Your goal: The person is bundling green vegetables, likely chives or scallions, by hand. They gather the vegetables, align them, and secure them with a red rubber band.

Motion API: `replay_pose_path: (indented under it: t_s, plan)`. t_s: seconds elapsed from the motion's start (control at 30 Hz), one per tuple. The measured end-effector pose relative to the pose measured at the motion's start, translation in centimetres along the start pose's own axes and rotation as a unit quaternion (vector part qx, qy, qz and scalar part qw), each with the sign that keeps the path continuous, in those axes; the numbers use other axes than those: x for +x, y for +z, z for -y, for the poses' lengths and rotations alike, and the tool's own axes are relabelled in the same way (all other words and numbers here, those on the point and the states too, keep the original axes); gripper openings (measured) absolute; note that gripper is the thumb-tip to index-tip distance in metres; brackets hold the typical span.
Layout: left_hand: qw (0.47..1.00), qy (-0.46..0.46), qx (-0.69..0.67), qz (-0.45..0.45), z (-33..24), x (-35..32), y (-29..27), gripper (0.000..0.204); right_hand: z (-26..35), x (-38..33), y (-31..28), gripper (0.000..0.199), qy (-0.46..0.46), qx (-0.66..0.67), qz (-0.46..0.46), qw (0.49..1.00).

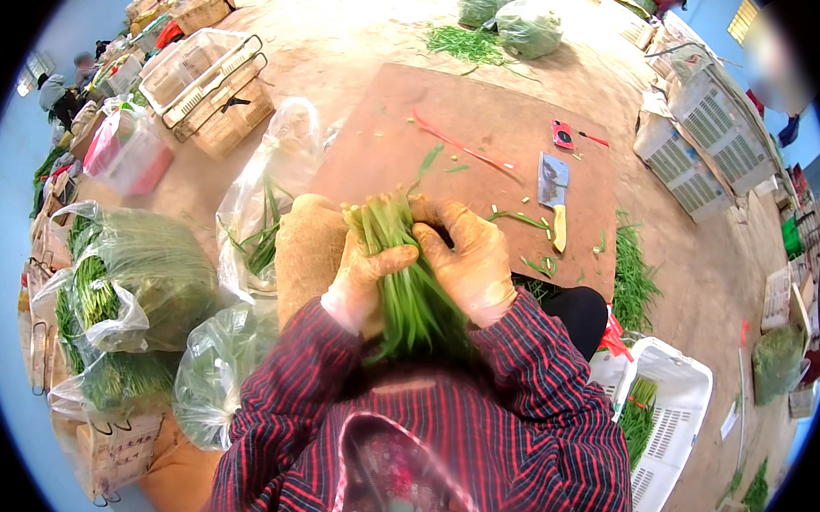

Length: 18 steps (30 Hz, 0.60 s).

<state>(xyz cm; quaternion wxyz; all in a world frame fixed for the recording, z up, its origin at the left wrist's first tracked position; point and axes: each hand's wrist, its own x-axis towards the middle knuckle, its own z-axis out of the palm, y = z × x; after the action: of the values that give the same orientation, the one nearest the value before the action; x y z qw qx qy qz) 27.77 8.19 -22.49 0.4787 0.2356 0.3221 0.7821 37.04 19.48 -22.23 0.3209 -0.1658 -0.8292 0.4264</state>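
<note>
A bunch of long green vegetable stalks (408, 302) is held upright in front of my chest, its cut ends at the far side and its leafy part hanging toward my lap. My left hand (362, 277), in a yellowish glove, wraps round the bunch with the thumb across it. On the other side my right hand (470, 259), gloved too, is closed with thumb and fingers at the bunch's upper edge. Beyond lies a brown board (472, 139). On it rest a cleaver (554, 194) with a yellow handle, a red strip (462, 143) and scraps of green.
A small red device (563, 134) lies on the board's far right. Plastic bags of greens (149, 279) stand at left, near a clear bag (270, 193). A white crate (671, 399) with greens is at right. Stacked crates (704, 132) and loose greens (636, 277) lie beyond.
</note>
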Motion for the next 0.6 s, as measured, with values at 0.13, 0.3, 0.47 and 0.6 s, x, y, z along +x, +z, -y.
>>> replay_pose_path:
  t_s: [0.13,0.3,0.47,0.6]
  plan:
    - [0.996,0.017,0.070,-0.043,0.1,-0.2,-0.7,0.051,1.5,-0.3,-1.1,0.033,-0.101,-0.152,-0.008,0.983]
    - [0.984,0.084,0.114,-0.108,-0.4,0.4,-2.7,0.052,-0.8,-0.3,-0.3,0.085,-0.048,0.185,0.031,0.981]
    - [0.981,0.183,0.041,-0.055,-6.2,3.1,-3.3,0.041,-6.1,-4.5,2.7,0.084,0.047,-0.082,0.126,0.987]
    - [0.961,0.258,0.039,-0.096,-11.0,3.8,-3.0,0.032,-14.9,-7.2,2.8,0.055,0.169,-0.125,0.098,0.973]
